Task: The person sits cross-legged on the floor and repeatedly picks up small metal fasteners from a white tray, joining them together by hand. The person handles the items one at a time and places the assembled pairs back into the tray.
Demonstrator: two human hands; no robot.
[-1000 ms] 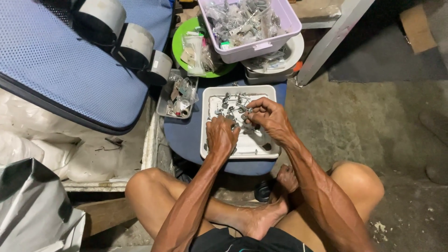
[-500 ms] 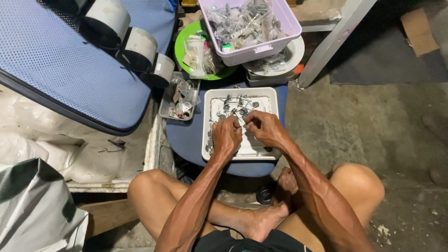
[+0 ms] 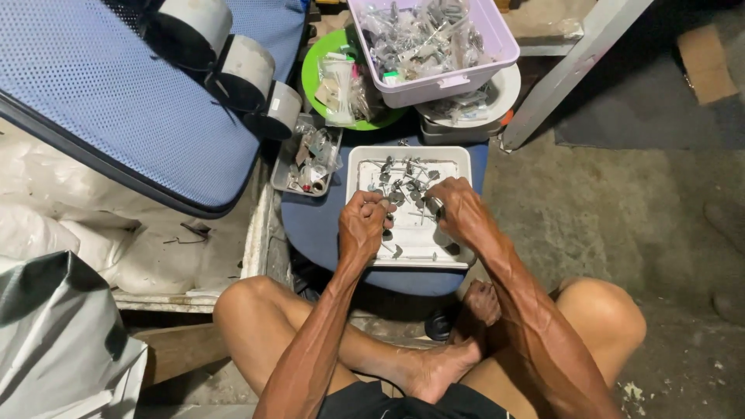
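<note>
Over the white tray, both hands are working close together. That tray is lying on a round blue seat, and it is holding a scatter of small metal parts: thin grey pins and bent bits, shiny in places, lying loose and mostly crowding the far half of the tray, with a few strays near its close edge. The left hand is curling into a loose fist above the tray's left side, fingertips pressing together on something small and silvery; what exactly it is pinching is too small to tell. The right hand is hovering above the tray's right side, fingers bending and closing around a short shiny metal piece near the thumb.

Just left of the tray, a small clear box of mixed hardware is sitting. Beyond the tray, a green plate is carrying plastic bags, and a pale purple tub is brimming with more metal parts. Crossed bare legs are showing below the tray.
</note>
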